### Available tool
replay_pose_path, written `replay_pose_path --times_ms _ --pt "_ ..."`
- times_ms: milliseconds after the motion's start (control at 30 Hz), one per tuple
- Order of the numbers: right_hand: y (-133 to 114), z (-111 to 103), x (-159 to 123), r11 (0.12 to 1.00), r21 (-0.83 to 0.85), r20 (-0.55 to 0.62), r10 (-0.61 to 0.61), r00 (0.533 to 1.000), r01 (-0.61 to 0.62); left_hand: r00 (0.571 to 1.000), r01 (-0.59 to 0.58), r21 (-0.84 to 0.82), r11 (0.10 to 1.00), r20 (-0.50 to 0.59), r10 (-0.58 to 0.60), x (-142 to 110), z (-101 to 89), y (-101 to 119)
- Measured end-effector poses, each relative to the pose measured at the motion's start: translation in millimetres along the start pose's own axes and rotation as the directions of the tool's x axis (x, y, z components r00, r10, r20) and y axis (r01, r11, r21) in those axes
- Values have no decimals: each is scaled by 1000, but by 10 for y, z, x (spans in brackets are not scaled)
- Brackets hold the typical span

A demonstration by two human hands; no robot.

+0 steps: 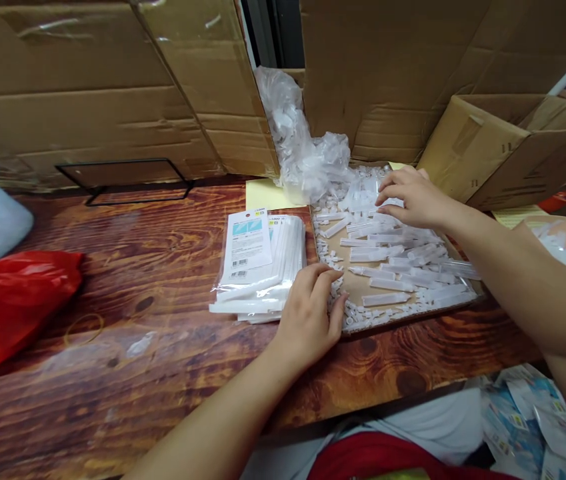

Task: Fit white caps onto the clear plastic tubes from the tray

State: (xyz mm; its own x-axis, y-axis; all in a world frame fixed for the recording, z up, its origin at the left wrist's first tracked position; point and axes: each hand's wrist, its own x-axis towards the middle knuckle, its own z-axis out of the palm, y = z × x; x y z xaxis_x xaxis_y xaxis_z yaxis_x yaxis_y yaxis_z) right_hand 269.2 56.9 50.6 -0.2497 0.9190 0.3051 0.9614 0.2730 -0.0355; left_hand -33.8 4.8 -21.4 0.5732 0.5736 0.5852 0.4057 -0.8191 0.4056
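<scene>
A shallow cardboard tray [355, 283] holds many translucent white plastic tubes [387, 283] and small white plastic pieces [330, 255]. My left hand [313, 310] rests at the tray's near left edge, thumb and fingers apart beside small pieces. Over the back of the tray is my right hand [410, 193], its fingers spread and reaching down at clear plastic pieces; nothing held can be made out in it. Just left of the tray lies a stack of clear packets [253, 293] with printed white cards, close to my left hand.
A crumpled clear plastic bag [307, 157] spills onto the tray's back. Yellow paper [273, 195] lies behind the packets. An open cardboard box [483, 150] stands at the back right. Leftward are a red plastic bag [13, 300], a black wire frame [125, 180] and a rubber band [85, 329].
</scene>
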Motion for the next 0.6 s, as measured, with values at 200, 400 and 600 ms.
replay_pose_path --times_ms 200,400,600 --pt "-67 -220 -154 1000 -18 93 -16 996 18 1000 9 -19 1000 12 -9 -2 -1 2" --pt "-271 -63 -183 981 -154 420 -41 906 116 1000 2 -19 1000 31 -1 10 13 -27" --pt "-182 151 -25 954 -274 398 -3 917 122 1000 -3 -10 1000 29 3 23 1 -55"
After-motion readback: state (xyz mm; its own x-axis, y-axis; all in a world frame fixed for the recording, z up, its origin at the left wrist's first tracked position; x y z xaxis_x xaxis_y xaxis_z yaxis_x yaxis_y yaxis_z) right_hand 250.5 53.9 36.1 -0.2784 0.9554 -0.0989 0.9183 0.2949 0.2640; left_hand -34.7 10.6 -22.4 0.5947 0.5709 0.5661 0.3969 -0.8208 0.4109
